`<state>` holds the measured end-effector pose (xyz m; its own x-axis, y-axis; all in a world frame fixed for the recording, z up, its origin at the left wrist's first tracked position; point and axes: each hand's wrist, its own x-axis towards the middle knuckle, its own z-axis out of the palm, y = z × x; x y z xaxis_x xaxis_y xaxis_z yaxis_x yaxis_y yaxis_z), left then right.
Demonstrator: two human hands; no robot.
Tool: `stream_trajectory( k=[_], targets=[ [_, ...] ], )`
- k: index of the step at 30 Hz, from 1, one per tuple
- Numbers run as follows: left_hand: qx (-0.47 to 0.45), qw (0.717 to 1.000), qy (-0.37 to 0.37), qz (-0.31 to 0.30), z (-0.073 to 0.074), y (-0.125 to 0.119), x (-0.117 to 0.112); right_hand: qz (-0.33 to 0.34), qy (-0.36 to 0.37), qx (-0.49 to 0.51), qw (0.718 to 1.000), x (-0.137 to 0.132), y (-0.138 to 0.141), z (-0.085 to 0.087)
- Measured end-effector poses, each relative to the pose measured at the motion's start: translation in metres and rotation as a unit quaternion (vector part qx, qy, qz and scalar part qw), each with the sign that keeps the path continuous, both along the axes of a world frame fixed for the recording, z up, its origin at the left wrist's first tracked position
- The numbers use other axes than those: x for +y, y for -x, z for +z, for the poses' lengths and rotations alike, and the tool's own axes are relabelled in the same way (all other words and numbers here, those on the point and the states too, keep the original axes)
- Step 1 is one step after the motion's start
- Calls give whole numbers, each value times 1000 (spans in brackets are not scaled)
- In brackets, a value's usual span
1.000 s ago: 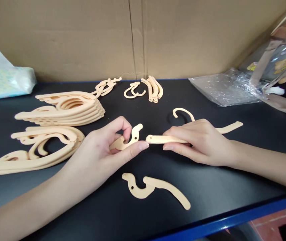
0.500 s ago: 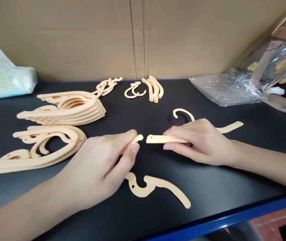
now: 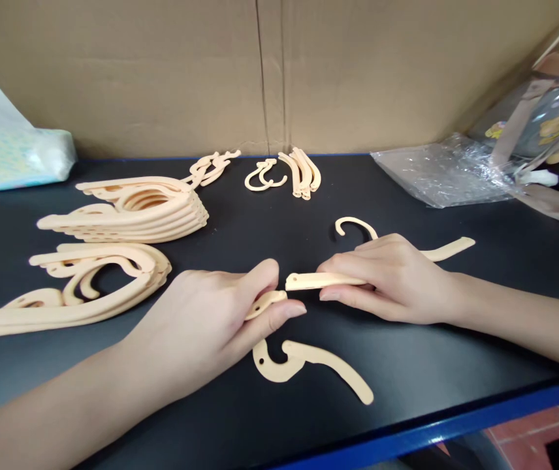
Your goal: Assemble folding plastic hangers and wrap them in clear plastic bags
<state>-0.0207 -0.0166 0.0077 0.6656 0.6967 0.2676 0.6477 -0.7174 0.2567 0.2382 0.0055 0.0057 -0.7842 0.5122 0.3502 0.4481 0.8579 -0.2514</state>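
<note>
Between thumb and fingers, my left hand (image 3: 201, 326) grips a cream plastic hanger piece (image 3: 266, 303), its rounded end sticking out. My right hand (image 3: 387, 281) pinches a cream hanger arm (image 3: 309, 281) with a small hole near its tip, which points left. The two tips are close together, the left one slightly lower; I cannot tell if they touch. Below them on the table lie a curved hanger arm (image 3: 341, 372) and a piece with a notch and a hole (image 3: 274, 372). A loose hook (image 3: 358, 223) and a flat arm (image 3: 450, 249) show from behind my right hand.
Stacked folding hangers (image 3: 162, 225) and a smaller pile (image 3: 113, 307) lie at left. Farther back are loose hooks (image 3: 262, 179) and several hanger arms (image 3: 303, 173). A tissue pack (image 3: 25, 156) stands at far left, a clear plastic bag (image 3: 436, 173) at right. Cardboard (image 3: 186, 78) rises behind.
My left hand has shifted slightly right and turned its piece, so its end sits lower and shows a hole. The arm in my right hand has dipped a little.
</note>
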Motion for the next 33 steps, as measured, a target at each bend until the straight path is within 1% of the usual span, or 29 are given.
stream_trajectory(
  k=[2,5,8,10,12,15,17,25,30,33],
  targets=[
    [-2,1000,-9,17,2,0,1,-2,-3,1,1000,0,0,0],
    [0,998,-45,46,5,1,2,-2,0,0,1000,0,0,0],
    [13,997,-44,55,7,0,3,-2,0,-1,1000,0,-1,0],
    [14,999,-18,40,6,-1,2,-4,-1,-1,1000,1,-1,0],
    [4,1000,2,10,4,-1,1,-4,1,-3,1000,1,0,0],
    [-6,999,3,-33,2,-2,-1,-3,4,-3,1000,1,0,-1],
    [-5,999,-4,-49,0,-1,-2,1,1,-3,1000,0,0,-1],
    [2,997,5,-72,-2,-3,-3,20,-10,-11,1000,1,0,-1],
    [16,999,15,-49,2,-4,-4,33,-11,-11,999,1,1,-1],
    [11,999,8,-51,1,-5,-3,43,-17,-17,999,1,2,-1]
  ],
)
